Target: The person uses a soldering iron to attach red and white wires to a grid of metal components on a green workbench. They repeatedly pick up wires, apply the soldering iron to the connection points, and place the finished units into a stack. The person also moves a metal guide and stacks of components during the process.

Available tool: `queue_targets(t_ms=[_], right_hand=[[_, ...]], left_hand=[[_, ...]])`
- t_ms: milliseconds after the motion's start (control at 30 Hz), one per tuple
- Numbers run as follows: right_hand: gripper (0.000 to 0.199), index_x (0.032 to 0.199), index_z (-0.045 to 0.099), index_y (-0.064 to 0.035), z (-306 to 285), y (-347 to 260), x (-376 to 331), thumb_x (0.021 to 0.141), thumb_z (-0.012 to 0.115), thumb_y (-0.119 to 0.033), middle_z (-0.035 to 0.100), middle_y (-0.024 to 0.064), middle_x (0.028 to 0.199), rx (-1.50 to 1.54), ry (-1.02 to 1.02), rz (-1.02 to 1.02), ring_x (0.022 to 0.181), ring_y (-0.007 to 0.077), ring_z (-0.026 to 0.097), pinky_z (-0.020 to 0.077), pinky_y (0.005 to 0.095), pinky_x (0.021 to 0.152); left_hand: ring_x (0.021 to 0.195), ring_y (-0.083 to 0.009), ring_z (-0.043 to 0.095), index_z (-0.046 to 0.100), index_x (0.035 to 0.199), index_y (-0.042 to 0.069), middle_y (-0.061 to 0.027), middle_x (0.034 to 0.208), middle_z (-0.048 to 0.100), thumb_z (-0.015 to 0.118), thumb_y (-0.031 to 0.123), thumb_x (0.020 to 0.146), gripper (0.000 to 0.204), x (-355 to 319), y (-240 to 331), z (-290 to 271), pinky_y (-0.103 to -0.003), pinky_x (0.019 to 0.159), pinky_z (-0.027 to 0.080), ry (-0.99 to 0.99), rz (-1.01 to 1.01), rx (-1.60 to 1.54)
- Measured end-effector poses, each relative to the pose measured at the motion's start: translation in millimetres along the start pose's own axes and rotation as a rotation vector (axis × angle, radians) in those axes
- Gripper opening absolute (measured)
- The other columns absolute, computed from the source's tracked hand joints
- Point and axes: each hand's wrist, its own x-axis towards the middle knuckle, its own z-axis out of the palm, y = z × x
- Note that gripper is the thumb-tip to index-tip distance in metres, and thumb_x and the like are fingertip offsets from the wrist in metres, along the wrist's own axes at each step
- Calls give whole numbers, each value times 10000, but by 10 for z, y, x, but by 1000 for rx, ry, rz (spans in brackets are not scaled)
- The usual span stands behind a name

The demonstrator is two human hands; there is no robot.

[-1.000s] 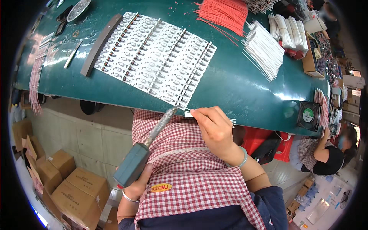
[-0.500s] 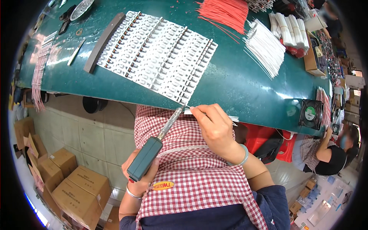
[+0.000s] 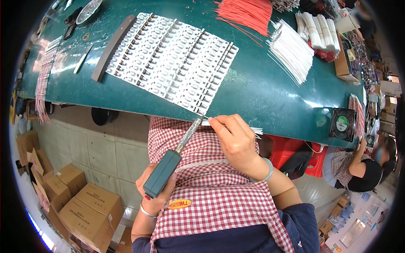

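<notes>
My left hand (image 3: 155,185) is wrapped round the dark green handle of a soldering iron (image 3: 163,173). Its silvery shaft slants up to the near corner of a white board panel (image 3: 175,63), where the tip meets the near end of the last row. Just right of that tip, my right hand (image 3: 234,137) pinches a thin white wire (image 3: 207,119) between thumb and forefinger. More white wires (image 3: 257,131) lie along the table edge, partly hidden behind this hand. Rows of small metal and dark parts fill the panel.
A dark curved bar (image 3: 113,48) lies along the panel's left side. Beyond are red wires (image 3: 247,14), white wires (image 3: 291,52) and tweezers (image 3: 83,59). A small fan (image 3: 342,124) stands at the right edge, near another person (image 3: 358,166). Cardboard boxes (image 3: 90,215) sit on the floor at left.
The soldering iron's handle has shifted slightly to the right in my left hand, its tip staying at the panel corner. My right hand keeps its pinch almost unmoved.
</notes>
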Motion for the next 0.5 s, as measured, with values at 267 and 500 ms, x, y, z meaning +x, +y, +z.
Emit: queue_targets(t_ms=[267, 500], right_hand=[[287, 952, 676, 36, 3, -17, 4, 670, 661, 87, 642, 106, 872, 6, -6, 17, 728, 242, 608, 503, 328, 587], [272, 963, 675, 30, -4, 19, 10, 700, 685, 98, 637, 104, 874, 53, 69, 39, 724, 244, 599, 493, 334, 586]], left_hand=[[699, -274, 684, 691, 912, -32, -138, 857, 673, 770, 1, 664, 263, -185, -217, 74, -324, 623, 548, 79, 34, 14], [739, -272, 700, 695, 938, -32, -147, 908, 691, 773, 15, 667, 286, -209, -218, 78, -319, 655, 561, 39, -97, -34]])
